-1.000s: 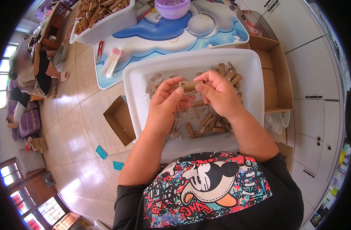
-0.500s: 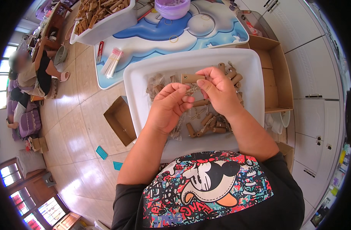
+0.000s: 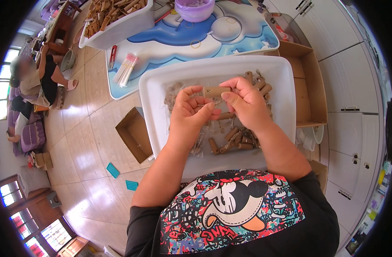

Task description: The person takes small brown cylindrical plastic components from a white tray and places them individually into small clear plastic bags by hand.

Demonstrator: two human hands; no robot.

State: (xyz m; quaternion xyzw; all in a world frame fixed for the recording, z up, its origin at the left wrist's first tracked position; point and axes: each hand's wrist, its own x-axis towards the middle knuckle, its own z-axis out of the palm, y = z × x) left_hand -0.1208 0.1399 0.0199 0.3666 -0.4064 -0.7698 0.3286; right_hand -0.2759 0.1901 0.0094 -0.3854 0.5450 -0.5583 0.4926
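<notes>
A short brown tube point(image 3: 216, 91) with a small dark square mark near its left end lies sideways between my hands, above a white plastic tub point(image 3: 223, 64). My right hand point(image 3: 247, 105) pinches its right end between thumb and fingers. At the other end, my left hand point(image 3: 188, 112) is closed, its index finger by the tube's end. Its thumb and other fingers pinch thin tan twine point(image 3: 219, 104) hanging under the tube, partly hidden by the fingers. Several similar brown tubes point(image 3: 233, 136) with twine lie below in the tub, beside clear plastic bags point(image 3: 173, 92).
Beyond the tub is a blue-and-white table point(image 3: 161, 51) with a purple bowl point(image 3: 195, 10), a bin of brown pieces point(image 3: 118, 32), thin plastic sleeves point(image 3: 126, 70) and a red cutter point(image 3: 112, 55). Cardboard boxes point(image 3: 133, 132) flank the tub. A person point(image 3: 35, 81) sits far left.
My left hand has shifted slightly, its index finger now up by the tube's left end and its thumb lower. The tube has dropped a little; my right hand keeps its hold.
</notes>
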